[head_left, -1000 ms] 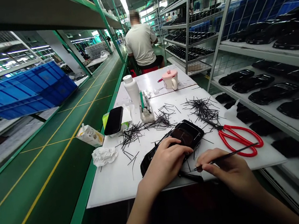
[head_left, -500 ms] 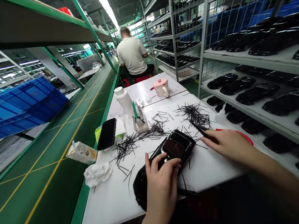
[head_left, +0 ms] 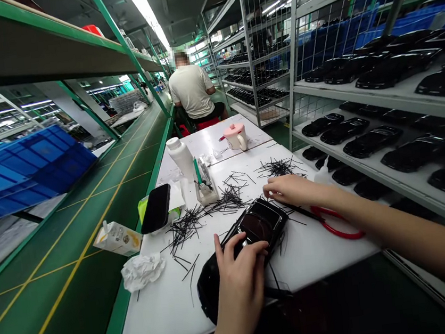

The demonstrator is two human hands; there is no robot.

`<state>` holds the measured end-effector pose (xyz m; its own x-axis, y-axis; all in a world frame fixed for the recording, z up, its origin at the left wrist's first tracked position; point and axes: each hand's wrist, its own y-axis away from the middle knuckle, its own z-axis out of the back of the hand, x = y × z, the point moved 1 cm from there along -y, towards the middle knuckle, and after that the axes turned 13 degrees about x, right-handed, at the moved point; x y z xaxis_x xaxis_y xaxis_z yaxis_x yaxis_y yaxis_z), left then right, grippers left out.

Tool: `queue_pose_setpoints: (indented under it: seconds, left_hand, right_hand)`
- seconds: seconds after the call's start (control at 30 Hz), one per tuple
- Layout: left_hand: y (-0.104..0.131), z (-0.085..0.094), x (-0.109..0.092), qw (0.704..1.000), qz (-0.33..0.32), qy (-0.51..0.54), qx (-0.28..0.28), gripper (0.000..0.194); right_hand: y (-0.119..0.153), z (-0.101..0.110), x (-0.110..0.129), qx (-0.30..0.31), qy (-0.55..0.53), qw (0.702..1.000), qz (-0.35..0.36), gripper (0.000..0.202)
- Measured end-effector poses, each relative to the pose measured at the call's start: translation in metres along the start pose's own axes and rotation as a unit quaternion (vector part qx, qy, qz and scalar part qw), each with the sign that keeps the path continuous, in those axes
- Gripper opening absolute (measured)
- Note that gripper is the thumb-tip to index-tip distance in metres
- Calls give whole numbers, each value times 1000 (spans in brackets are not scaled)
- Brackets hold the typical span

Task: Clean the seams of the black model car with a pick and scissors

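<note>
A glossy black model car body (head_left: 259,222) lies at a slant on the white table. My left hand (head_left: 240,269) rests over its side, fingers curled across the windows and roof, gripping it. My right hand (head_left: 285,188) is at the car's far end with thumb and fingertips pinched together; what lies between them is too small to make out. Under my right wrist lie red-handled scissors (head_left: 341,230), their dark blades pointing toward the car. Thin black strips are heaped in a pile (head_left: 279,167) just beyond my right hand, with more strips (head_left: 187,227) scattered left of the car.
Around the table stand a white bottle (head_left: 181,156), a pink-lidded mug (head_left: 236,137), a phone (head_left: 156,208), a drink carton (head_left: 118,239) and crumpled tissue (head_left: 143,271). A green conveyor (head_left: 67,249) runs left. Racks of black car bodies (head_left: 372,142) flank the right. A person (head_left: 192,90) sits ahead.
My right hand has let go of the scissors, which now lie on the table, and moved left to the car's far end. My left hand stays on the car body. The view has shifted slightly.
</note>
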<state>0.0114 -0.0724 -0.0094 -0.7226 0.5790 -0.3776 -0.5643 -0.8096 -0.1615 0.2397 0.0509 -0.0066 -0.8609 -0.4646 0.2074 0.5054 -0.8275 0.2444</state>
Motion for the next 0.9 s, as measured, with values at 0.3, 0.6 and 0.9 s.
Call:
queue_pose_setpoints:
  seconds: [0.3, 0.6, 0.9]
  left_hand:
    - [5, 1, 2, 999, 6, 44, 6, 31]
    - [6, 1, 7, 985, 17, 169, -19, 20]
    - [4, 2, -14, 864, 90, 491, -67, 20]
  right_hand:
    - [-44, -8, -26, 47, -33, 996, 75, 19]
    - [-52, -18, -30, 31, -72, 993, 86, 20]
    - [17, 12, 10, -11, -189, 970, 154, 20]
